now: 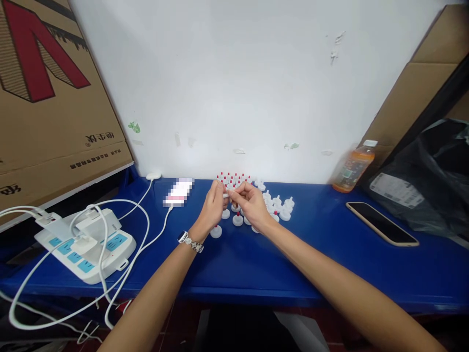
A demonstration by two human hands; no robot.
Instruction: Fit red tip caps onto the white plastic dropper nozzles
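My left hand [213, 204] and my right hand [253, 205] meet over the table, fingertips pinched together. Between them is a small white nozzle cap [225, 195], mostly covered by the fingers. Behind and below the hands stand several white nozzle caps with red tips, such as the red-tipped cap [238, 220] near my right hand and another red-tipped cap [216, 231] below my left wrist. To the right of my right hand lies a group of white caps [285, 211] with no red tips showing. A watch [190, 241] is on my left wrist.
A white power strip [91, 274] with plugs and looping cables occupies the left of the blue table [322, 244]. A blurred phone [178, 191] lies behind it. On the right are a phone [381, 223], an orange drink bottle [353, 167] and a dark plastic bag [428, 171].
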